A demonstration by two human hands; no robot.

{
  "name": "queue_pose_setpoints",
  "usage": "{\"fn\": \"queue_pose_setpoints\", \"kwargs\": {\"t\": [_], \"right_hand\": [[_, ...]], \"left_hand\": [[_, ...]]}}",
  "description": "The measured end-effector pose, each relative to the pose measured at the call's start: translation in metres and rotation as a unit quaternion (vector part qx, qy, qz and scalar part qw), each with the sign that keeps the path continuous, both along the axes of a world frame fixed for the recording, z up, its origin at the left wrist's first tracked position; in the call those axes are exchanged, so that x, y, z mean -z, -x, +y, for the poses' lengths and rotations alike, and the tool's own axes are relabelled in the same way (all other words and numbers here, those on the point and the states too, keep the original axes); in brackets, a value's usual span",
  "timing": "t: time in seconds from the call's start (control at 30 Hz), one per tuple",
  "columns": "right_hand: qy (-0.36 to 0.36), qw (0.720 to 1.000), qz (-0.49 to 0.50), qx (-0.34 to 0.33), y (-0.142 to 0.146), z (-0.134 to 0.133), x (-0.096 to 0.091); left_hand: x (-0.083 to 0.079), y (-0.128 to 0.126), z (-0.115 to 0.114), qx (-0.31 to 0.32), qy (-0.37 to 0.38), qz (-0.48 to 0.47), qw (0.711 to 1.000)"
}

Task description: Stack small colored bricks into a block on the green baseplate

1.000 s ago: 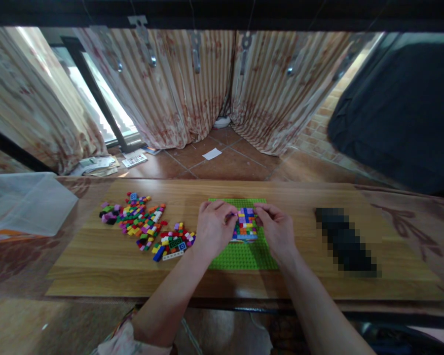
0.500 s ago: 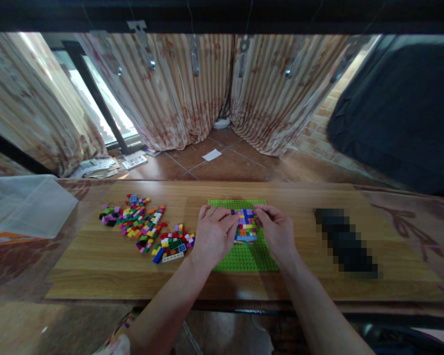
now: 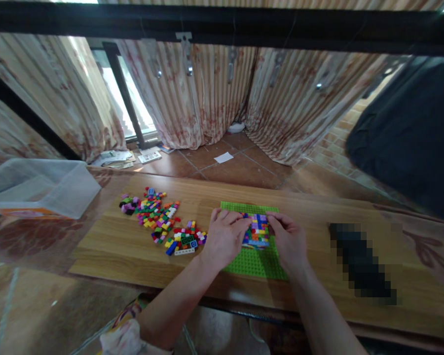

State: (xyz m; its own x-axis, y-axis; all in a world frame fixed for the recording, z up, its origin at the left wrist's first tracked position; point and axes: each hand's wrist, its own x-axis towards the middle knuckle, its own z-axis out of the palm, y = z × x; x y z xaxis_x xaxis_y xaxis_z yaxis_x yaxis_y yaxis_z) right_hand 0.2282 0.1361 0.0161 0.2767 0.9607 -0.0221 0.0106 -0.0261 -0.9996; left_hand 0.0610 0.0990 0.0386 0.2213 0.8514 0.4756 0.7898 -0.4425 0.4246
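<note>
A block of many-coloured toy bricks (image 3: 258,231) stands on a green studded baseplate (image 3: 257,264). My left hand (image 3: 224,236) is at its left side, fingers bent and closed against the upper left part of the bricks. On the opposite side my right hand (image 3: 289,241) has thumb and forefinger pinched together at the block's upper right edge. Whether a small brick sits between those fingertips is too small to tell. Left of the baseplate lies a heap of loose bricks (image 3: 157,212), with a smaller pile (image 3: 187,239) nearer my left wrist.
The wooden tabletop (image 3: 107,251) carries everything. A translucent plastic bin (image 3: 74,192) stands at the far left. To the right lies a dark, pixelated object (image 3: 362,264). Behind the table are striped curtains (image 3: 207,98), and a dark bar (image 3: 222,24) crosses above.
The whole view has shifted and tilted, so the table appears further right. Both hands keep nearly the same places at the brick block.
</note>
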Motion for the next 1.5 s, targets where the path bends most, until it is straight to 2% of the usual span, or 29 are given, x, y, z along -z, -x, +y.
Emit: {"fn": "queue_pose_setpoints", "kwargs": {"t": [0.13, 0.27, 0.43, 0.57, 0.67, 0.83, 1.0, 1.13, 1.3, 1.5], "right_hand": [[0.001, 1.000, -0.003, -0.002, -0.001, 0.000, 0.000], [0.009, 1.000, 0.011, 0.003, -0.002, 0.000, 0.001], [-0.001, 1.000, 0.010, 0.001, -0.002, 0.000, 0.002], [0.007, 1.000, 0.014, 0.016, -0.002, 0.001, 0.001], [0.006, 1.000, 0.022, 0.015, -0.001, 0.002, 0.001], [0.001, 1.000, -0.011, 0.013, -0.002, 0.003, 0.004], [-0.002, 1.000, -0.003, 0.019, -0.002, 0.004, 0.006], [0.001, 1.000, 0.007, 0.014, -0.002, 0.004, 0.005], [-0.001, 1.000, -0.006, 0.010, -0.002, 0.003, 0.004], [-0.008, 1.000, -0.013, 0.016, -0.001, 0.003, 0.005]], "left_hand": [[-0.006, 0.009, 0.003, -0.004, -0.003, -0.060, 0.998], [-0.012, 0.037, 0.010, -0.064, -0.006, -0.075, 0.995], [-0.012, 0.094, 0.015, -0.125, 0.099, -0.036, 0.986], [-0.013, 0.123, 0.010, -0.102, 0.191, 0.009, 0.976], [-0.015, 0.125, 0.006, -0.082, 0.217, 0.032, 0.972], [-0.017, 0.114, 0.002, -0.103, 0.221, 0.073, 0.967], [-0.015, 0.118, 0.002, -0.100, 0.220, 0.063, 0.968], [-0.018, 0.127, 0.000, -0.055, 0.241, 0.035, 0.968], [-0.031, 0.126, -0.012, 0.027, 0.320, 0.008, 0.947], [-0.033, 0.112, -0.021, 0.006, 0.296, 0.092, 0.951]]}}
